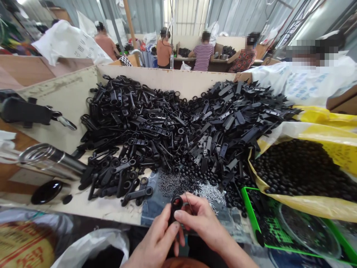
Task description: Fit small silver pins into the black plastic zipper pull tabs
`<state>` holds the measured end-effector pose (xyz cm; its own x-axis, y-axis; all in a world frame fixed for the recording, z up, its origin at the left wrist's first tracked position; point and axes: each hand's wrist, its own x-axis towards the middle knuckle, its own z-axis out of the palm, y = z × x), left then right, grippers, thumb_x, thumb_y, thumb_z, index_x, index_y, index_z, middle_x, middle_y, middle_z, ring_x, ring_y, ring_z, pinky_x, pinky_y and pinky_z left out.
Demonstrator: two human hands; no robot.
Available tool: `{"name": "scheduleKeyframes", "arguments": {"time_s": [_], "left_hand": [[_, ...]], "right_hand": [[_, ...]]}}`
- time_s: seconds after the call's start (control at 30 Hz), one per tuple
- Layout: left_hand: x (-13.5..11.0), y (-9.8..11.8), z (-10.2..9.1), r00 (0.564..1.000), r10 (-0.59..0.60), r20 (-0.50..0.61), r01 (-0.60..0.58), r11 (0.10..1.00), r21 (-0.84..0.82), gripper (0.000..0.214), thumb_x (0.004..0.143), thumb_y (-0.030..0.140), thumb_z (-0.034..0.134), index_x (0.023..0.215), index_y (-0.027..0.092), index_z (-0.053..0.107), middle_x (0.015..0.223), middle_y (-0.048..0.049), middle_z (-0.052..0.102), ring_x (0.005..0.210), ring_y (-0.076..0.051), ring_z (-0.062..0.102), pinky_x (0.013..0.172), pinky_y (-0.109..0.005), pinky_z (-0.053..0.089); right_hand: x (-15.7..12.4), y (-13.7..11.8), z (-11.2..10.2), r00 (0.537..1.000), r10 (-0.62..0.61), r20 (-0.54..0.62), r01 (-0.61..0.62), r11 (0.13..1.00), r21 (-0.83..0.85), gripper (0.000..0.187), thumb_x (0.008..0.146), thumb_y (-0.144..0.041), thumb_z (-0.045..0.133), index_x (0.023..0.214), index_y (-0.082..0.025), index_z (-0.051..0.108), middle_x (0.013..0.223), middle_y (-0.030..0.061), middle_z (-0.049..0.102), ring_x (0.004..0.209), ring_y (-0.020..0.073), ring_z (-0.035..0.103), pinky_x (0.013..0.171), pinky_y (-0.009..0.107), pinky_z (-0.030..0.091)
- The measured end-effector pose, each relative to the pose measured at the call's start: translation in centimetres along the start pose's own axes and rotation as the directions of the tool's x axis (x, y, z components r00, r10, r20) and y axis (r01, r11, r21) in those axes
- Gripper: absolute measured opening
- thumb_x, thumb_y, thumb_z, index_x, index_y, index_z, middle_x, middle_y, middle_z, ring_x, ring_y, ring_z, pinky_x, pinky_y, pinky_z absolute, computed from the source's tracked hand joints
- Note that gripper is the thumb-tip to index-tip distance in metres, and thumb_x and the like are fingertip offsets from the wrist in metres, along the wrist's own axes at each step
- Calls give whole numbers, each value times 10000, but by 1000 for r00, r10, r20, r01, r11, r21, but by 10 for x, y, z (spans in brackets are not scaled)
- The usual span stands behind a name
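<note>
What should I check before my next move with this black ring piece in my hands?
1. Black ring piece pinched between left hand and right hand: ok.
2. Thin wire by the right fingers, whether it passes through the ring: cannot tell.
3. Silver pins within reach: ok.
4. Black beads in the yellow bag within reach: ok.
5. Co-worker's hand away from yours, beyond the black clips: ok.

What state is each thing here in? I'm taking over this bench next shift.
Left hand: pinching a black plastic loop
Right hand: close against the loop
Black clips: heaped loose
Silver pins: scattered in a small patch
Yellow sack: open, full of black beads
Steel flask: lying on its side
Green tray: holding dark pieces
</note>
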<state>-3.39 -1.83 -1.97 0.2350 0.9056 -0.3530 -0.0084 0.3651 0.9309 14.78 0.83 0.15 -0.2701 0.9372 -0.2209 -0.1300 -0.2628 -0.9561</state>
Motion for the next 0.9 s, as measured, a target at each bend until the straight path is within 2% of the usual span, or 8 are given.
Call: {"name": "scheduleKeyframes", "arguments": {"time_s": [0.13, 0.23, 0.37, 0.47, 0.6, 0.73, 0.83, 0.9], "left_hand": [[2, -11, 7, 985, 19, -169, -33, 996, -78, 483, 774, 396, 813, 1225, 247, 726, 928, -107, 783, 1007, -296, 713, 919, -363, 571], [10, 0, 7, 995, 44, -92, -48, 998, -45, 401, 811, 374, 785, 1187, 237, 753, 1137, -122, 771, 1138, -309, 682, 984, -353, 541], [17, 19, 1, 969, 245, -21, -235, 947, 217, 287, 906, 360, 688, 1164, 270, 777, 1240, -84, 743, 1187, -283, 659, 1027, -312, 500], [14, 24, -2, 966, 259, 3, -249, 926, 285, 295, 911, 391, 674, 1161, 279, 784, 1049, -76, 790, 895, -251, 735, 807, -273, 577], [7, 23, -5, 963, 271, -6, -255, 911, 324, 323, 914, 406, 658, 1180, 274, 783, 766, -59, 761, 566, -185, 649, 598, -242, 548], [10, 20, -5, 962, 273, -1, -253, 894, 371, 306, 896, 407, 685, 1136, 254, 797, 704, -58, 727, 608, -182, 641, 626, -230, 537], [13, 10, 1, 988, 151, 41, -157, 966, 206, 395, 922, 481, 632, 1197, 222, 750, 676, -34, 685, 548, -149, 581, 505, -202, 479], [10, -1, 5, 991, 128, 46, -130, 989, 63, 470, 907, 511, 645, 1263, 210, 702, 739, -38, 699, 590, -152, 601, 533, -210, 499]], "right_hand": [[1, 5, 6, 978, -187, -95, 163, 962, -219, 277, 875, -408, 705, 732, -171, 686, 721, -37, 467, 581, 98, 431, 506, 215, 349], [3, 9, 9, 949, -291, -122, 238, 914, -328, 166, 868, -292, 688, 745, -181, 694, 760, -12, 549, 642, 123, 476, 554, 229, 377], [4, 5, 12, 926, -357, -123, 301, 894, -332, 73, 841, -208, 675, 875, -199, 739, 941, 25, 638, 639, 117, 484, 558, 231, 392], [4, 1, 15, 938, -314, -150, 268, 926, -265, 16, 812, -207, 692, 810, -192, 697, 844, -7, 598, 597, 104, 460, 533, 214, 389], [2, 6, 18, 980, -167, -107, 156, 982, -109, 104, 849, -289, 680, 871, -192, 651, 728, -40, 577, 570, 106, 505, 542, 207, 442], [3, 15, 15, 983, -136, -126, 120, 985, -122, 196, 872, -370, 690, 855, -184, 629, 634, -48, 588, 546, 105, 511, 536, 203, 426], [9, 20, 12, 992, -57, -108, 51, 997, -59, 345, 839, -502, 728, 899, -179, 625, 574, -59, 568, 495, 95, 466, 480, 194, 372], [12, 23, 12, 997, 17, -77, -14, 999, 33, 448, 806, -591, 739, 936, -183, 610, 528, -87, 511, 446, 87, 428, 453, 194, 352]]}}
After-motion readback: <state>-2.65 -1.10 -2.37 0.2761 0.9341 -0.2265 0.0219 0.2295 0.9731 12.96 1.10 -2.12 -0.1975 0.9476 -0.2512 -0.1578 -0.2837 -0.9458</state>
